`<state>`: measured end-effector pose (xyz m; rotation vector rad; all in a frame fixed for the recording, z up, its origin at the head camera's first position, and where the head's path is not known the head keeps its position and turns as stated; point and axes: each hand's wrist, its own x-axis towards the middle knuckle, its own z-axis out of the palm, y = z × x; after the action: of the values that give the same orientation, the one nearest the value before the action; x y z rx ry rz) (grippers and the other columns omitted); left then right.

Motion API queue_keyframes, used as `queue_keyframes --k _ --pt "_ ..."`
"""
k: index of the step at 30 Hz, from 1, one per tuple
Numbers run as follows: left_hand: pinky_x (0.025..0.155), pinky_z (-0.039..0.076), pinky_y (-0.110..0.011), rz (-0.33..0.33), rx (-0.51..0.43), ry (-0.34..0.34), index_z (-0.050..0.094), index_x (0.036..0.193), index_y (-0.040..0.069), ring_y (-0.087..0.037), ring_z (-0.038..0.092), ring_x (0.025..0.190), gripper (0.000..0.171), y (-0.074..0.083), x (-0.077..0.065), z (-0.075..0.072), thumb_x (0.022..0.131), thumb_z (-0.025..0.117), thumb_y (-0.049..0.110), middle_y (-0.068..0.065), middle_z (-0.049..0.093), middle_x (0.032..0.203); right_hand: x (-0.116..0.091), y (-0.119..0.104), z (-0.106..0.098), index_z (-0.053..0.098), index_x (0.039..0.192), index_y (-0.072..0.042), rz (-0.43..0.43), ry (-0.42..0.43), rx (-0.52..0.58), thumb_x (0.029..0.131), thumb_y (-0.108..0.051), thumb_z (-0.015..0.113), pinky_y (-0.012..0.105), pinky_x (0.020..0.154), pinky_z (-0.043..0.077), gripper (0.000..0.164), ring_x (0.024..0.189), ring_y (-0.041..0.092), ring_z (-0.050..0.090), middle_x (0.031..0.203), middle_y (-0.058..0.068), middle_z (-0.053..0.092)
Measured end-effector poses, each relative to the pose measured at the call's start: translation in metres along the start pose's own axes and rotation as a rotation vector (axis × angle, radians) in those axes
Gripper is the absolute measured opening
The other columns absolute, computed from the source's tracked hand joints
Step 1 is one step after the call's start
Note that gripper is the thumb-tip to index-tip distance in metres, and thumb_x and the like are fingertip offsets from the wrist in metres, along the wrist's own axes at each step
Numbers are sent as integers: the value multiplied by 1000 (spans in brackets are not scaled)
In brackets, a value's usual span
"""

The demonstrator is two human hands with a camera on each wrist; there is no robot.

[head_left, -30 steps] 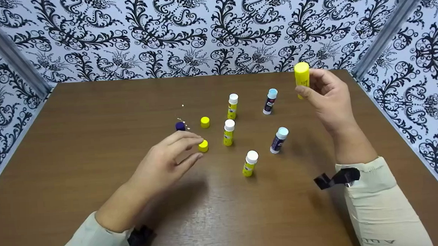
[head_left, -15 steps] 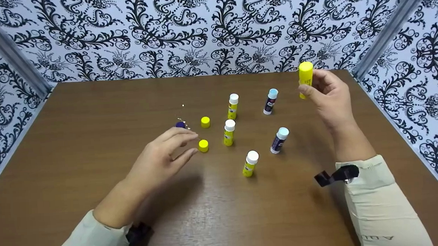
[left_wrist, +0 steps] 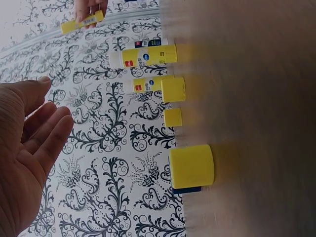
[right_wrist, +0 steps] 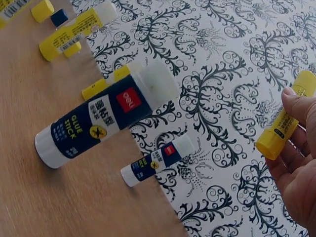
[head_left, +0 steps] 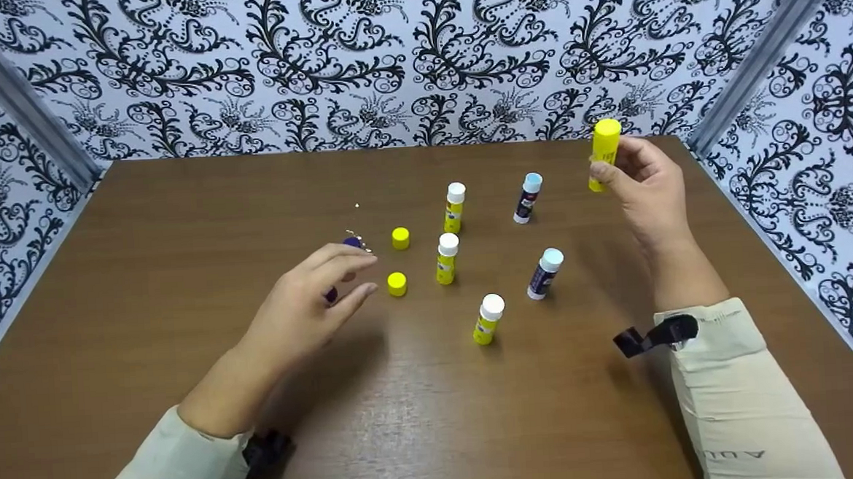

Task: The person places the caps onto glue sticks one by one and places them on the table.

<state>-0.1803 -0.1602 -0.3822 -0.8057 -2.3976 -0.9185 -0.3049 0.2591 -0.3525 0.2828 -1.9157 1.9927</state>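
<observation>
Right hand grips a yellow glue stick, thumb pressed on the side toward the left hand, fingers curled round behind. Stick is held up in the air over the far right of the surface, to the right of the other sticks and touching none of them; roughly upright, its top leaning a little right. It is yellow at both ends, so probably capped. Left hand is raised over the surface on the left, fingers spread from the thumb in a loose curve, nothing between them; just right of it, apart from the fingertips, stands the near yellow cap, with the far yellow cap beyond. A dark cap shows partly past the left hand. Middle of the surface: far white-topped stick, middle white-topped stick, near white-topped stick, all upright and apart. Right of these, also upright: far blue stick and near blue stick. On handling: the held tube looks like hard plastic, likely light and stiff, not fragile. Smooth round wall could twist or slide under a loose pinch. Best hold seems the labelled middle of the barrel, thumb against opposed fingers, firm without squeezing; gripping by the cap alone risks it pulling free. The present hold sits below the top end, which seems sound.
</observation>
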Motion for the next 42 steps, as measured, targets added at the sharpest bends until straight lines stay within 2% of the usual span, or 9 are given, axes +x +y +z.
queue_keyframes --k 11,20,27,34,42 --pt "86 65 -34 -18 -8 7 74 123 9 -15 72 97 34 -6 0 0 90 82 11 -3 71 122 8 18 -7 73 117 -4 50 49 30 88 -4 82 19 80 61 30 95 18 65 104 8 73" --pt "87 64 -32 -59 -6 -3 74 123 9 -16 73 96 36 -10 0 -1 88 83 9 -3 71 122 16 35 -13 73 119 -5 103 70 -28 89 -8 81 17 81 58 31 96 17 63 101 1 72" --pt "91 64 -36 -100 -28 -20 74 123 10 -17 74 100 31 -12 0 -1 92 80 13 -3 71 122 18 48 -19 71 124 -5 128 74 -70 91 -10 81 15 87 57 35 101 15 65 106 -2 73" --pt "92 64 -36 -141 -18 -43 74 124 11 -18 74 100 33 -17 0 -1 92 80 15 -2 70 123 20 56 -21 70 126 -4 157 92 -85 91 -11 81 15 86 57 38 100 15 62 107 1 70" --pt "92 64 -38 -147 -32 -42 73 124 7 -19 75 100 34 -22 0 -1 91 81 13 -5 70 123 25 66 -22 70 125 -5 189 109 -83 92 -8 79 14 85 57 35 98 14 62 105 1 69"
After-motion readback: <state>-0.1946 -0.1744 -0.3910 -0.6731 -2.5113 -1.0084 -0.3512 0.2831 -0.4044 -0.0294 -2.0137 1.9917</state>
